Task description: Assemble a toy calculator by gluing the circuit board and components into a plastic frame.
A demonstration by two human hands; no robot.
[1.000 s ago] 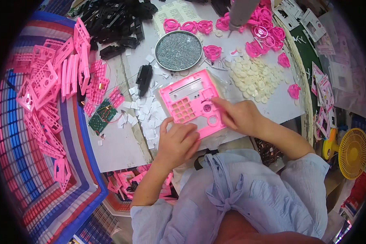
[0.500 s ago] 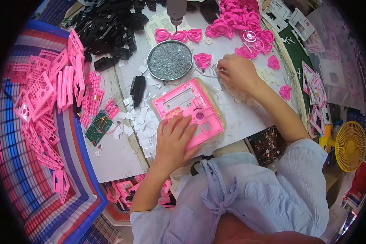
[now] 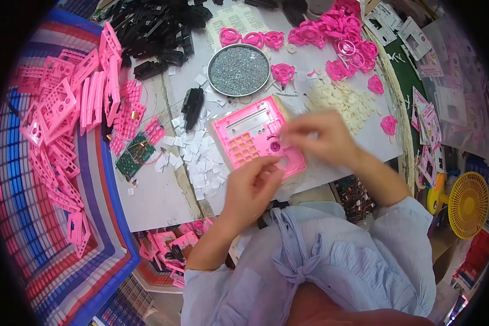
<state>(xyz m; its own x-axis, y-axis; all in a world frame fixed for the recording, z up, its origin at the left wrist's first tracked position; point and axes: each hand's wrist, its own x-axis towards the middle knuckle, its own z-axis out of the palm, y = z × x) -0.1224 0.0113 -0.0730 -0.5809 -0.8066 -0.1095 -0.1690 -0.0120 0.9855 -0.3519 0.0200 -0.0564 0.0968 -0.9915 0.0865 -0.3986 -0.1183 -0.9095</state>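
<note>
A pink plastic housing panel (image 3: 244, 126) with a slot, a grid of square holes and round openings lies face down on a padded, plastic-wrapped block (image 3: 218, 140) in front of me. My left hand (image 3: 254, 189) is over its near edge, fingers curled and thumb against fingertips; whatever is in them is hidden. Just above the right edge of the panel, my right hand (image 3: 326, 138) is slightly blurred, its thumb and forefinger pinched together. I cannot make out what it holds. Beyond it lies a heap of small cream-white discs (image 3: 342, 103).
A round dish of tiny metal screws (image 3: 239, 69) stands behind the panel. Around it are pink ring-shaped parts (image 3: 283, 73), a black part (image 3: 193, 107), scattered white paper squares (image 3: 201, 163) and a green circuit board (image 3: 136, 156). A blue-rimmed basket (image 3: 106, 201) of pink panels stands left.
My right hand has come from the small white parts toward the panel. My left hand has lifted off its flat hold and curled, uncovering the grid of holes. The view has shifted slightly.
</note>
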